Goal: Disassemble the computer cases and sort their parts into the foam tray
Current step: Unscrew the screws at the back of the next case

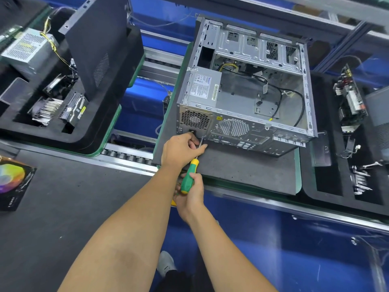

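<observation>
Two hands work at the rear panel of the open computer case (248,91), which lies on its side on a grey mat (242,169) on the bench. The right hand (190,194) has its grip closed round the green-and-yellow handle of a screwdriver (189,175), whose shaft points up toward the lower corner of the power supply (202,87) still mounted in the case. The left hand (181,149) pinches the shaft near the tip, fingers curled against the panel; the tip itself is hidden, so it is probably on a screw. One foam tray (101,131) at the left holds another power supply (27,49), a heatsink (47,110) and a black side panel (99,39) standing upright. Another foam tray (328,186) at the right holds a circuit board (350,98).
</observation>
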A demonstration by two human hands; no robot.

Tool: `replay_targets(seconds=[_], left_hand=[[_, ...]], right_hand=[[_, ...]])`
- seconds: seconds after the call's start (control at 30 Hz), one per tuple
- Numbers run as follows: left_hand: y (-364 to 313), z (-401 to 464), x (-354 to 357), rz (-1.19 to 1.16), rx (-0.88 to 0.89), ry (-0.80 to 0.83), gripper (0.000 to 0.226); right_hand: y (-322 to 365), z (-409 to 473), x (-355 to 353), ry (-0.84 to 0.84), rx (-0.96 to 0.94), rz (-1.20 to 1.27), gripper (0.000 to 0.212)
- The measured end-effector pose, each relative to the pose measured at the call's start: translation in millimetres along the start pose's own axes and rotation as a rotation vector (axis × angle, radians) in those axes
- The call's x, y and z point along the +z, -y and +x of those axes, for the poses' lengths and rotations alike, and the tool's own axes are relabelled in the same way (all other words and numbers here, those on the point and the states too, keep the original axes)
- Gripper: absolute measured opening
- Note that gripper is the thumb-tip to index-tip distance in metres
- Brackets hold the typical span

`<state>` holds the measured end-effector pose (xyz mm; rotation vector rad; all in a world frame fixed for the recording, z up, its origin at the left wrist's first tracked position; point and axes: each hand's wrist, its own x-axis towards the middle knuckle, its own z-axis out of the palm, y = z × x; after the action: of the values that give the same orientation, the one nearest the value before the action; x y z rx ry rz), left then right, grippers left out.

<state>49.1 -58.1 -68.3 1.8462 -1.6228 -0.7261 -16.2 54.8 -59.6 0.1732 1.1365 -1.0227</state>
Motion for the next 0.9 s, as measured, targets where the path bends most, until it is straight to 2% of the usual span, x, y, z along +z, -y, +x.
replay_targets(seconds=[0.07,0.13,0.33,0.5,0.63,0.7,0.77,0.9], left_hand=[[0.3,0.4,-0.2,0.002,-0.011,0.000,0.029],[-0.1,-0.2,0.6,0.002,-0.009,-0.003,0.028],[-0.6,-0.7,1.0,-0.002,0.010,-0.011,0.034],[0.6,0.4,0.6,0.004,0.026,0.000,0.031],[1.5,-0.2,0.3,0.005,0.023,-0.018,0.030],[1.4,0.0,0.7,0.003,0.026,-0.024,0.031],[1.1,0.4,1.9,-0.001,0.021,-0.027,0.030],[1.4,0.9,2.3,-0.008,0.002,-0.019,0.032]], right_hand=[[2.5,1.9,-1.6,0.042,0.023,0.014,0.029],[4.9,3.8,-3.8,0.039,0.020,-0.033,0.034],[3.3,3.4,0.1,-0.099,0.000,-0.054,0.016],[-0.1,5.1,3.7,-0.064,-0.008,0.000,0.016],[2.5,3.3,-5.3,0.063,0.046,-0.033,0.040],[5.6,3.4,-12.0,0.080,0.055,-0.093,0.044],[7.6,3.1,-15.8,0.043,0.037,-0.146,0.040],[5.6,-1.8,-12.1,-0.045,0.022,-0.065,0.027]])
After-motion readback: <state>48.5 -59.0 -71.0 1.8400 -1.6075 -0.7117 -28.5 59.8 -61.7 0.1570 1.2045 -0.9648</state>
